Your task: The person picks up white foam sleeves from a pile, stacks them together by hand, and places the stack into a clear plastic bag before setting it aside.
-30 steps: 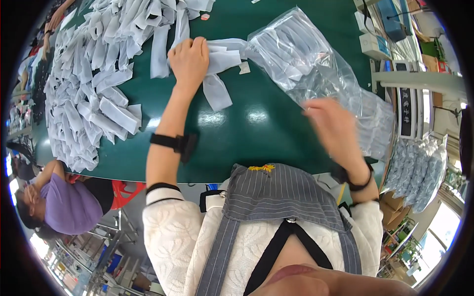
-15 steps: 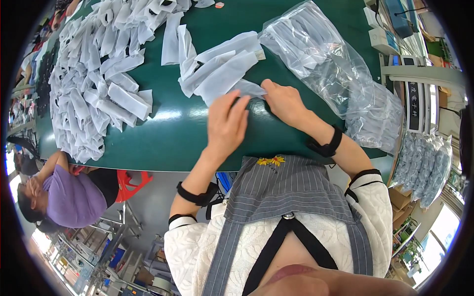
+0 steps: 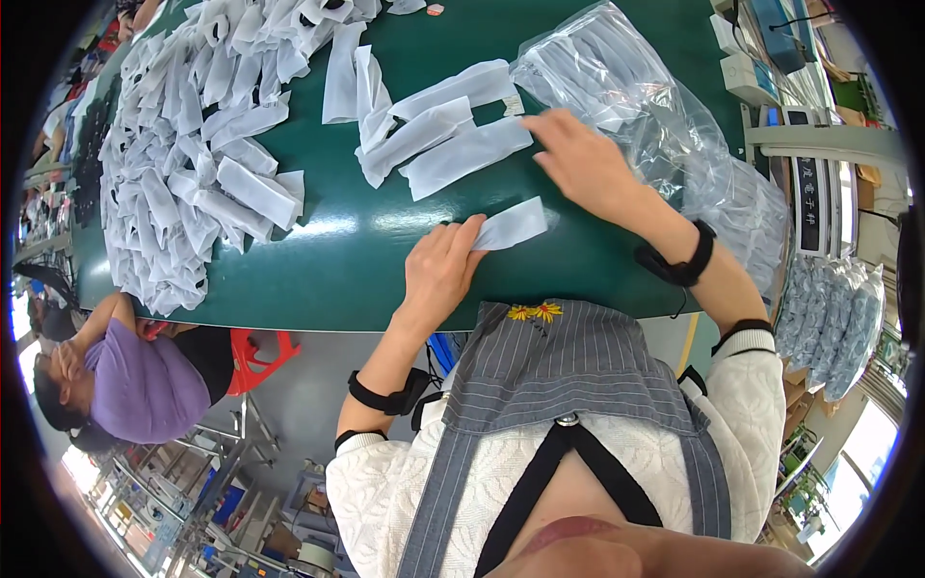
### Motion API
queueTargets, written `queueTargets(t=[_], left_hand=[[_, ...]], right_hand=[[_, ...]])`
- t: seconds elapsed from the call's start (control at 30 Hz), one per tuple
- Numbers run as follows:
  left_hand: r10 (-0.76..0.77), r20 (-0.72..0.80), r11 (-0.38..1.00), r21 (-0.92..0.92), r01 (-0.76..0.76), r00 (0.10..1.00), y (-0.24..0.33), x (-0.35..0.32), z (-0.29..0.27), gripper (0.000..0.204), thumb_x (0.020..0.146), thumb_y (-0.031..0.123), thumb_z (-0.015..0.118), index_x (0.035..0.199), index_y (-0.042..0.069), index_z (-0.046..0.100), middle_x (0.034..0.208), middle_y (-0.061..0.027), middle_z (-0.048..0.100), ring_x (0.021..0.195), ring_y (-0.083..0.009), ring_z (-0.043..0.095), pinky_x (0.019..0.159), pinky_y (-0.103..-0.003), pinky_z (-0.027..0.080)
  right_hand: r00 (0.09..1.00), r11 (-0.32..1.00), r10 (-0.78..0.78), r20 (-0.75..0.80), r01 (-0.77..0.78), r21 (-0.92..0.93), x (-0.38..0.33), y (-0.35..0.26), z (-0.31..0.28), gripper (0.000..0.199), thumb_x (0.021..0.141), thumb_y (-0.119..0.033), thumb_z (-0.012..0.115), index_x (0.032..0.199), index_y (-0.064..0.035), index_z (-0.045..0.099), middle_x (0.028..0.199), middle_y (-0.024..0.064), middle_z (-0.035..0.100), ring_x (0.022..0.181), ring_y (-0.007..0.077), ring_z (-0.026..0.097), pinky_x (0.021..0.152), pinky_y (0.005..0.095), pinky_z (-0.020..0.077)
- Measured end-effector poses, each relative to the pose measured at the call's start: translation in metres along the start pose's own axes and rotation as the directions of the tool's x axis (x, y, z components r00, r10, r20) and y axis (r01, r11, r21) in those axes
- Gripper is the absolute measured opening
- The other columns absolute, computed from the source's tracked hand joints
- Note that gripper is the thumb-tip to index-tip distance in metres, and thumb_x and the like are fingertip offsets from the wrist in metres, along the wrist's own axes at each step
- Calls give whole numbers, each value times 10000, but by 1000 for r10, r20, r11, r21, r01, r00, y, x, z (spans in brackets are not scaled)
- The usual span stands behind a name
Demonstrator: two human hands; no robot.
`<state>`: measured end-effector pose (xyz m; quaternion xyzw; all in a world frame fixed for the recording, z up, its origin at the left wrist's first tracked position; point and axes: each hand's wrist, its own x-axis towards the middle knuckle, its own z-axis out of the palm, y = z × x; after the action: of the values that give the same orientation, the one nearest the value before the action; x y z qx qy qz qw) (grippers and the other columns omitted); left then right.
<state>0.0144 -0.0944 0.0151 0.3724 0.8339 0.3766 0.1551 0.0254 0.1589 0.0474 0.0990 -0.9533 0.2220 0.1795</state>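
My left hand (image 3: 441, 268) is closed, its thumb and fingers gripping one end of a translucent white pouch (image 3: 515, 223) near the table's front edge. The pouch's other end points to the right. My right hand (image 3: 593, 164) is farther back, thumb and fingers apart, with nothing seen in it. Its fingertips are at the right end of another white pouch (image 3: 467, 159), and I cannot make out whether they touch it. Several similar pouches lie behind and left of that one, some overlapping. A small pale label (image 3: 513, 105) shows beside them.
A big heap of white pouches (image 3: 159, 183) covers the left of the green table (image 3: 356, 260). Clear plastic bags (image 3: 665, 125) filled with pouches lie at the right. A person in a purple top (image 3: 149, 380) sits at the left by a red stool (image 3: 260, 361).
My left hand has drawn a pouch toward me, away from the group. My right hand has let go of the pouch and moved right and slightly farther back.
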Motion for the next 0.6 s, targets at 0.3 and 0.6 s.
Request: queueTargets(t=[0.3,0.6], left_hand=[[265,-210,868,477,-138,941,2,9,-11,355,717,52,685,1063,67,610,1219,-123,569,1129,-312,520,985,-498,347],[197,-166,946,290,-143,966,-22,15,-8,379,692,73,713,1058,62,613,1200,-121,569,1110,-306,521,997,-470,335]], right_hand=[[763,976,182,621,-215,-22,26,-23,28,344,861,-90,541,1201,-89,493,929,204,628,867,347,627,723,424,500],[957,985,-143,253,112,132,51,-14,47,195,807,-70,548,999,-37,539,850,156,649,795,325,654,648,421,518]])
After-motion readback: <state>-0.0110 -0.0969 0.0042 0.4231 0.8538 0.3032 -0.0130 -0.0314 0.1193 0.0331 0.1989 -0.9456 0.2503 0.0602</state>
